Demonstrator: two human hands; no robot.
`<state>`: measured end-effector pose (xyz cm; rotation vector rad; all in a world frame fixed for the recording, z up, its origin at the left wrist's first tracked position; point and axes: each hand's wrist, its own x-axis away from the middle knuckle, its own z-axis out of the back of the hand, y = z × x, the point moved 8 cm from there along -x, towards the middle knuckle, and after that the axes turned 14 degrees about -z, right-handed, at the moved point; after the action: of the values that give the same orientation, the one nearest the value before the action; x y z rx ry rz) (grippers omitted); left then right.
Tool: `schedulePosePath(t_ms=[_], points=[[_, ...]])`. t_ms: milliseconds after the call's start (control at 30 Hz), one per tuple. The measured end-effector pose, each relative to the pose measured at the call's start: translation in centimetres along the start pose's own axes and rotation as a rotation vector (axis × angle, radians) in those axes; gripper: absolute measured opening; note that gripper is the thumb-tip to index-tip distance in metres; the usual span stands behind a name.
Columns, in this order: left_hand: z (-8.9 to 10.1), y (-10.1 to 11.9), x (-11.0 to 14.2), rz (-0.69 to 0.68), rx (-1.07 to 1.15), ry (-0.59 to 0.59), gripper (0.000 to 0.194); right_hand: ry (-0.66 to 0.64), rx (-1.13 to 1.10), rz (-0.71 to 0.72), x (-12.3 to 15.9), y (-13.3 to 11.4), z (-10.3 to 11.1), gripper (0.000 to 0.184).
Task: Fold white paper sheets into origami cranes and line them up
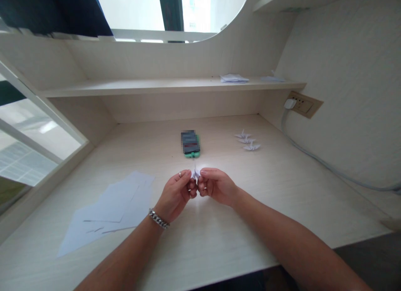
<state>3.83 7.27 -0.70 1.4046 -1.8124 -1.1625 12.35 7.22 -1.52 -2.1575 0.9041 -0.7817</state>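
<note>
A small white paper crane (195, 174) is pinched between both my hands above the middle of the desk, its narrow tip pointing up and away. My left hand (177, 192), with a ring and a chain bracelet at the wrist, grips its left side between thumb and fingers. On the right side, the thumb and curled fingers of my right hand (217, 185) hold it too. Much of the folded paper is hidden by the fingertips. Three finished white paper cranes (251, 146) sit close together on the desk, farther off to the right.
A phone (190, 142) in a green case lies just beyond my hands. White paper sheets (106, 207) overlap at the left. Folded papers (234, 78) rest on the shelf (140, 90). A grey cable (326, 162) runs from the wall socket (305, 104) along the right side.
</note>
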Motion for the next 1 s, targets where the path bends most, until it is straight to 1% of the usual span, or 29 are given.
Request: schedulePosePath(t_ms=[200,300,400,500,567,633,733,900,1000], points=[[-0.6,0.1,0.1,-0.053,0.008,-0.044,0.034,0.015,0.028,0.037,0.2,-0.4,-0.3,0.024],[-0.5,0.4,-0.1,-0.089,-0.041,-0.075,0.036,0.006,0.038,0.027,0.5,-0.5,-0.3,0.023],[0.1,1.1,-0.4,-0.164,-0.213,-0.137,0.035,-0.004,0.110,-0.010,0.8,-0.5,0.0,0.023],[0.6,1.5,-0.6,-0.209,-0.417,-0.196,0.034,0.034,0.253,-0.036,1.0,-0.5,0.5,0.025],[0.7,1.3,-0.7,-0.184,-0.463,-0.209,0.035,0.072,0.330,-0.029,1.0,-0.6,0.9,0.027],[0.7,1.0,-0.7,-0.127,-0.469,-0.217,0.037,0.087,0.367,-0.012,1.0,-0.7,1.0,0.029],[0.5,0.5,-0.4,-0.062,-0.452,-0.234,0.038,0.053,0.387,-0.010,1.1,-0.8,0.8,0.030],[0.4,0.3,-0.3,-0.040,-0.380,-0.256,0.036,0.031,0.414,-0.076,1.1,-0.2,0.8,0.030],[0.5,0.2,-0.4,-0.040,-0.323,-0.233,0.035,0.021,0.351,-0.070,0.8,0.0,0.7,0.030]])
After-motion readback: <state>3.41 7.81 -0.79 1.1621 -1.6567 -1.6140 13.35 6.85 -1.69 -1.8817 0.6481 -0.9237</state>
